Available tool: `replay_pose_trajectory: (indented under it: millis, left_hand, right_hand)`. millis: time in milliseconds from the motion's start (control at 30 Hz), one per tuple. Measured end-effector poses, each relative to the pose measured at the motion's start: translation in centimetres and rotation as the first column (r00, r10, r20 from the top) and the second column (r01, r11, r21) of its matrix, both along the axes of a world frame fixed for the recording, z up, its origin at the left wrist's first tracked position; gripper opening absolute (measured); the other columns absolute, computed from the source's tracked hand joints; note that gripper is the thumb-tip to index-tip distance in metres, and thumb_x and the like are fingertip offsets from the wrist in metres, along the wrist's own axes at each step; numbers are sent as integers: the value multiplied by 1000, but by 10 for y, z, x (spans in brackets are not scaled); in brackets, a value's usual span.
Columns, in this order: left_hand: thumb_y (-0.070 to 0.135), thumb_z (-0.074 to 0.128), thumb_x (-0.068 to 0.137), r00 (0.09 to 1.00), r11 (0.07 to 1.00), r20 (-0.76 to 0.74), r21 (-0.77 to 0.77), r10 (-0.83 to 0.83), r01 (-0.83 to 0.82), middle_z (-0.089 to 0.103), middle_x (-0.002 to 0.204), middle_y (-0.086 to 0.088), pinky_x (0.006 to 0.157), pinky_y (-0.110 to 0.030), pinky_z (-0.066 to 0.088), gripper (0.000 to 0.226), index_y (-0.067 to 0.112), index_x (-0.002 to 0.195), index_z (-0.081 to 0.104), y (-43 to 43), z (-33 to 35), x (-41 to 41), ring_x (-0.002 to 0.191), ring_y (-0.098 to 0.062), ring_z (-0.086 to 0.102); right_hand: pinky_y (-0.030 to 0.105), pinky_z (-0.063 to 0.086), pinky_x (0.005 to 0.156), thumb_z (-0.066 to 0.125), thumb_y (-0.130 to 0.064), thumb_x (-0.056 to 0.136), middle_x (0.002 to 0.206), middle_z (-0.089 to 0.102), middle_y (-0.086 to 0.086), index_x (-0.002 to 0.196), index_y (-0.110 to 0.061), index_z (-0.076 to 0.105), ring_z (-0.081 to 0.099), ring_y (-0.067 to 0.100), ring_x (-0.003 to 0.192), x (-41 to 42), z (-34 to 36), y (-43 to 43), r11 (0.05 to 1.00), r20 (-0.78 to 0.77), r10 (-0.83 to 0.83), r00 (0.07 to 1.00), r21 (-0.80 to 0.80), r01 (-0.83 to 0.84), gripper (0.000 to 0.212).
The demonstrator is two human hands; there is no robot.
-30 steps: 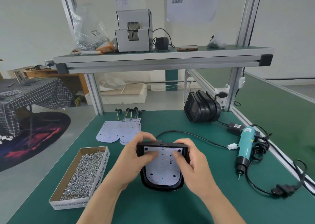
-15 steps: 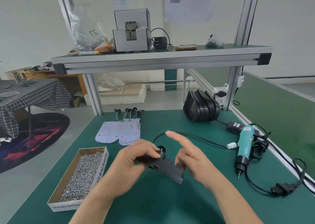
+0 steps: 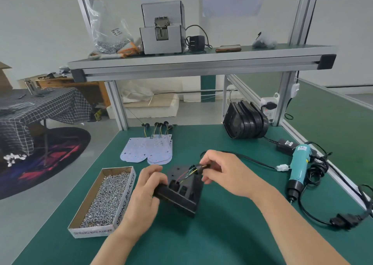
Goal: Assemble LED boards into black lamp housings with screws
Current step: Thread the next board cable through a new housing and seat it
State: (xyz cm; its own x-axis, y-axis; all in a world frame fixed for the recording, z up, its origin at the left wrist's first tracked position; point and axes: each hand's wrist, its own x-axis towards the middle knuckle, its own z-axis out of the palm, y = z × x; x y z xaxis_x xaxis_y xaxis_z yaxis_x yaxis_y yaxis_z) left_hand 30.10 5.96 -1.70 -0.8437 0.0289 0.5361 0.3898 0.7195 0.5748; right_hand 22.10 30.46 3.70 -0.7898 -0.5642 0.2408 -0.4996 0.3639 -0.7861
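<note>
A black lamp housing is turned back side up over the green table. My left hand grips its left edge. My right hand pinches the black grommet and coloured wires that come out of the housing's back. The LED board inside is hidden. Spare white LED boards with wire tails lie fanned out behind. A cardboard box of screws sits at the left. A teal electric screwdriver lies at the right.
A stack of black housings leans by the right post. The screwdriver's black cables and plug trail along the table's right edge. An overhead shelf carries a grey machine and a bag of parts.
The housing was face up with both hands pressing the board in. It has been flipped onto its back side, and my right hand now pinches the wires behind it.
</note>
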Motion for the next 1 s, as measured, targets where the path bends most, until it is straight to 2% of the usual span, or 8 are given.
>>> replay_pose_trajectory:
  millis: [200,267,533,600,700,800,900,1000]
  left_hand:
    - [-20,40,67,965,974,258,-227,49,11,22,142,39,106,-17,33,82,42,121,40,-10,-36,18,129,-9,45]
    - [-18,35,67,946,945,321,-321,47,62,15,156,28,119,-22,20,97,45,140,33,-12,-34,23,146,-5,23]
    - [17,55,99,939,996,332,30,-92,87,43,145,21,115,-16,23,64,30,156,27,31,4,23,133,8,36]
    - [23,49,103,934,995,344,16,-98,99,54,130,15,108,-23,32,49,32,150,36,37,7,16,121,-1,46]
    - [19,46,105,959,997,278,48,-63,52,50,83,9,80,-30,39,20,31,92,53,37,6,11,82,-9,46]
    - [15,44,106,974,998,226,-58,-6,20,42,79,16,90,-37,38,23,24,84,42,32,-4,13,79,-15,41]
    - [25,34,108,957,994,290,-112,23,10,45,98,26,118,-45,18,14,29,97,41,26,-21,16,109,-11,45]
    - [40,22,107,899,989,428,-144,93,-34,31,146,27,123,-46,1,27,35,123,42,21,-37,22,152,-15,8]
  right_hand:
    - [32,48,79,53,-16,104,92,55,-6,108,-16,71,57,15,82,22,-30,-16,984,-210,90,973,169,-55,18]
    - [33,47,79,53,-18,104,94,54,-7,107,-15,71,53,14,80,27,-39,-20,984,-254,45,966,176,0,18]
    - [39,45,72,44,-22,104,95,49,-1,98,-14,60,51,23,83,41,-23,-47,899,-440,155,884,434,58,19]
    - [42,44,71,45,-17,101,93,47,0,99,-13,59,52,26,79,39,-12,-50,872,-422,162,892,485,71,15]
    - [46,47,74,41,-19,105,94,48,2,99,-11,58,55,29,76,36,1,-51,812,-385,205,900,580,63,19]
    - [44,46,74,40,-25,107,94,47,2,95,-12,57,53,28,75,35,13,-54,757,-387,294,874,652,34,24]
    - [39,45,74,40,-29,108,96,46,-2,98,-14,57,49,22,79,38,18,-58,746,-438,345,830,665,40,25]
    - [37,44,70,42,-27,106,91,39,-5,90,-17,49,41,18,77,47,17,-62,764,-469,351,811,644,41,20]
